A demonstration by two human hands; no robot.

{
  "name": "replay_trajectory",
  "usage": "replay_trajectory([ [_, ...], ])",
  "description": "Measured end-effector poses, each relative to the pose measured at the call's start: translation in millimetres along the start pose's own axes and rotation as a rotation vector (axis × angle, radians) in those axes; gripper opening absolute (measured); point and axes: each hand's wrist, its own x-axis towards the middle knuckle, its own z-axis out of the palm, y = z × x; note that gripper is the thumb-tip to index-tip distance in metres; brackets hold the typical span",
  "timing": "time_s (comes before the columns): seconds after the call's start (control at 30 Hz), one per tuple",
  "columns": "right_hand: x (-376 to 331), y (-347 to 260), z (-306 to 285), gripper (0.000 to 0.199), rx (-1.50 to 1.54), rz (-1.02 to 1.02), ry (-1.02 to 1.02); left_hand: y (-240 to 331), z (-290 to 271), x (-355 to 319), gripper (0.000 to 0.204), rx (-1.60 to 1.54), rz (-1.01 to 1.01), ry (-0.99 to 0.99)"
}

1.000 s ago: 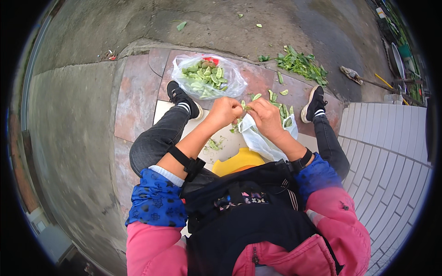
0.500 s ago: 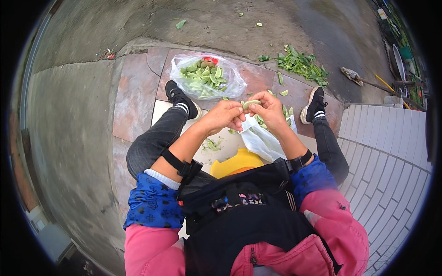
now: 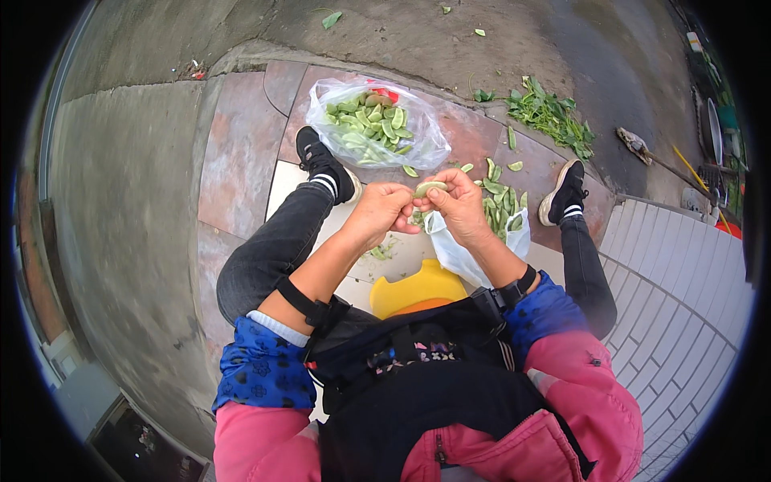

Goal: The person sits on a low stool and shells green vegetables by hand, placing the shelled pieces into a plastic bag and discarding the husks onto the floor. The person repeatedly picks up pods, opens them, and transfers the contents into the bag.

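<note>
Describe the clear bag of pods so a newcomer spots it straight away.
Start at the reddish tiles by the black left shoe. Beyond that shoe and to its right lies a crumpled, see-through plastic bag heaped with green pods. Unlike the whiter bag partly behind the right hand, it shows a bright red patch near its far edge.

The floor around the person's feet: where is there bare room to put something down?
Bare room shows on the reddish tiles left of the left shoe and clear bag, and on the grey concrete further left. It is crowded between the right hand and right shoe, with loose pods and the white bag.
</note>
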Motion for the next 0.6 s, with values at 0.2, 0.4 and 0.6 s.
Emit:
replay_trajectory([
  [0.2, 24, -13, -8, 0.015, -0.906, -0.294, -0.228, 2, -9, 3, 0.016, 0.088, 0.036, 0.063],
  [0.4, 84, 30, 1, 0.028, 0.181, 0.145, 0.041, -26, -18, 15, 0.013, 0.769, 0.069, -0.023],
  [0.6, 193, 97, -50, 0.031, -1.095, 0.226, 0.052, -63, -26, 3, 0.013, 1.623, 0.37, -0.1],
])
